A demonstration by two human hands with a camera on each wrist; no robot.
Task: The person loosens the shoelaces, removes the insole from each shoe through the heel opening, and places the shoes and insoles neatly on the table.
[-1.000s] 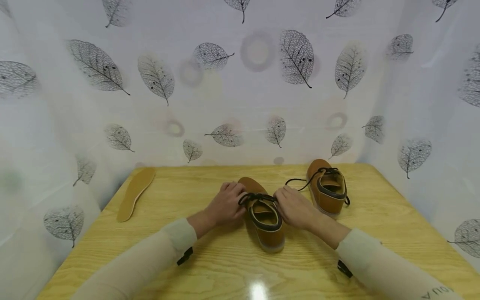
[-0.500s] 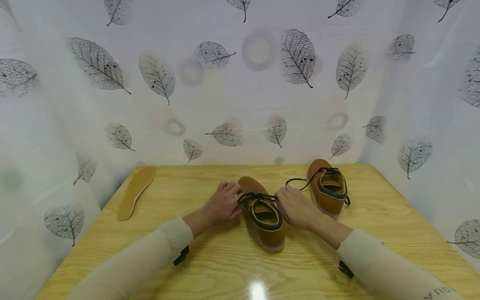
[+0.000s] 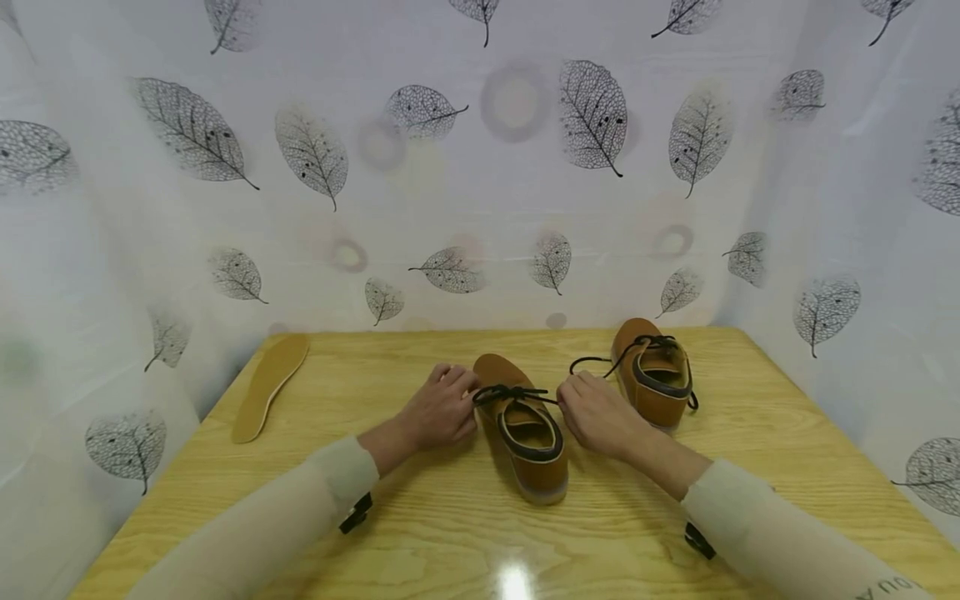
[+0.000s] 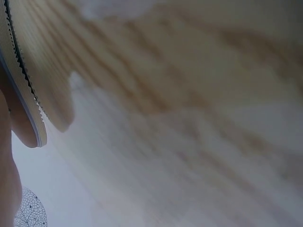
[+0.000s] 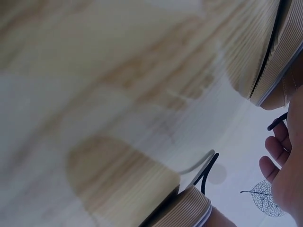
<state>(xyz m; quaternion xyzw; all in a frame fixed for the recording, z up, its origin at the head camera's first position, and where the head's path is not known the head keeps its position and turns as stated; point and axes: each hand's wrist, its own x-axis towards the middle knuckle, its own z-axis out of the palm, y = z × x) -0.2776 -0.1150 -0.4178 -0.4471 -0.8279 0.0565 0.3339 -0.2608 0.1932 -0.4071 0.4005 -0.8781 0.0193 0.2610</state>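
A brown leather shoe (image 3: 542, 477) stands upright at the middle of the table, toe pointing away and slightly left. Its black shoelace (image 3: 513, 392) is knotted across the front, with strands running out to both sides. On the shoe's left, my left hand (image 3: 441, 410) pinches the lace near a loop; the fingertips are partly hidden. To the right, my right hand (image 3: 600, 417) holds a lace strand stretched from the knot. In the right wrist view, a dark lace end (image 5: 277, 121) sticks out by the curled fingers (image 5: 276, 147).
A second brown shoe (image 3: 660, 407) with black laces stands at the back right, one lace (image 3: 588, 360) trailing left toward my right hand. At the far left of the wooden table (image 3: 420, 542) lies a tan insole (image 3: 270, 388). A leaf-patterned curtain (image 3: 480, 192) hangs behind.
Both hands have moved a little apart, the left one leftward and the right one rightward. The strand to the right hand shows longer between knot and fingers. The shoe has barely moved.
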